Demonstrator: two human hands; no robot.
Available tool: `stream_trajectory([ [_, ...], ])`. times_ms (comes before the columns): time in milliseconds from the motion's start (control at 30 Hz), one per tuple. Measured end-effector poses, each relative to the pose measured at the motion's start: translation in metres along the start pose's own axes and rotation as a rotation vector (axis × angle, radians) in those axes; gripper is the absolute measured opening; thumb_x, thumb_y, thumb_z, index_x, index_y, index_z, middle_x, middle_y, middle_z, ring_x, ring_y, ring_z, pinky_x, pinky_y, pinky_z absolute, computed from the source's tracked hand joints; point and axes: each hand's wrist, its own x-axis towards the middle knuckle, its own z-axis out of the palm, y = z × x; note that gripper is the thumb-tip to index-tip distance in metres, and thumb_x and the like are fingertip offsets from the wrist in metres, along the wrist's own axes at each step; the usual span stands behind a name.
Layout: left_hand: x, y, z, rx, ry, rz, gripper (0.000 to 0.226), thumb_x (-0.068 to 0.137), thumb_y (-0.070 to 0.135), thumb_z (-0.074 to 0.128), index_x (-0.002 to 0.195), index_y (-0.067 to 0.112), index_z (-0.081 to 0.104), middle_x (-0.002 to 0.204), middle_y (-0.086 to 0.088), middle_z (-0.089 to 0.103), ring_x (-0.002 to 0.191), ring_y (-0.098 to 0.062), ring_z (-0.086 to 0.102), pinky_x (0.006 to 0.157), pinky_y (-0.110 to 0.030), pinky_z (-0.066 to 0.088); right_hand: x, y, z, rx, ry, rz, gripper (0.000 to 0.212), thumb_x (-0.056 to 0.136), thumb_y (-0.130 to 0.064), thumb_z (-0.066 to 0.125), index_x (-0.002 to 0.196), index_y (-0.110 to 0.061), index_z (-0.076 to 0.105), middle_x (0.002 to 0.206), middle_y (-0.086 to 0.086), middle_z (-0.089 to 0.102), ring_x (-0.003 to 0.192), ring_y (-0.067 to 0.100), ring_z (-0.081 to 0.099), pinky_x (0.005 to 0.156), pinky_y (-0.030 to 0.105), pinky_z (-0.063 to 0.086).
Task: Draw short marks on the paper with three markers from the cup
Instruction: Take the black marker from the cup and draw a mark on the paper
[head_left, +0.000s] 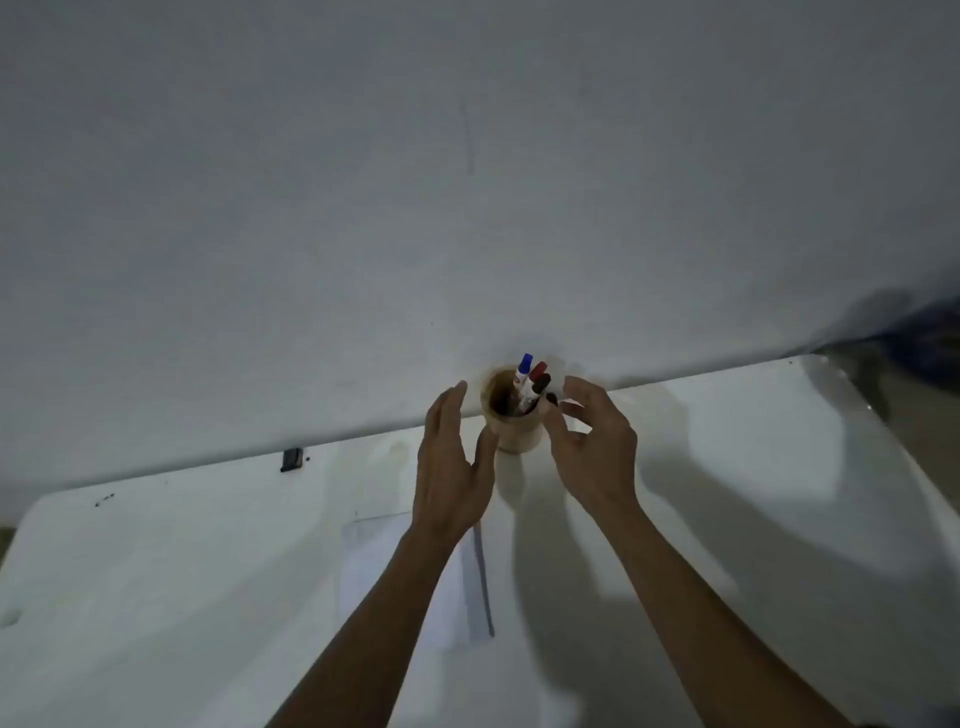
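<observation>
Just tan cup (514, 426), three capped markers (531, 387)

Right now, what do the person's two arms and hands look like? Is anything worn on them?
Both forearms are bare, with no sleeves in view. The left hand and the right hand wear no gloves, and no watch, ring or bracelet is visible.

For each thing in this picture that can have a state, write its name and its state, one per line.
Cup: upright, holding markers.
Blue marker: capped, in cup.
Red marker: capped, in cup.
Black marker: capped, in cup.
Paper: flat on table, partly under left arm.
Left hand: open, beside cup.
Right hand: open, empty, by cup.
</observation>
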Motion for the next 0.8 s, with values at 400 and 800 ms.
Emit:
stream_trajectory([
  [400, 0.03, -0.002, 0.02, -0.171, -0.081, 0.011, 0.05, 0.101, 0.024, 0.059, 0.14, 0.049, 0.039, 0.132, 0.047, 0.047, 0.125, 0.018, 0.047, 0.098, -0.015, 0.049, 0.019, 0.009, 0.02, 0.017, 0.038, 0.033, 0.023, 0.087, -0.017, 0.081, 0.108, -0.009, 0.075, 0.096, 0.002, 0.075, 0.09, 0.012, 0.069, 0.068, 0.001, 0.048],
  [800, 0.033, -0.013, 0.024, -0.129, -0.049, 0.04, 0.054, 0.099, 0.022, 0.062, 0.148, 0.034, 0.041, 0.148, 0.016, 0.052, 0.135, 0.005, 0.048, 0.107, -0.029, 0.05, 0.023, 0.014, 0.027, -0.039, 0.076, -0.008, 0.016, 0.088, -0.022, 0.079, 0.1, -0.012, 0.074, 0.093, 0.001, 0.073, 0.084, 0.006, 0.065, 0.076, 0.007, 0.048],
])
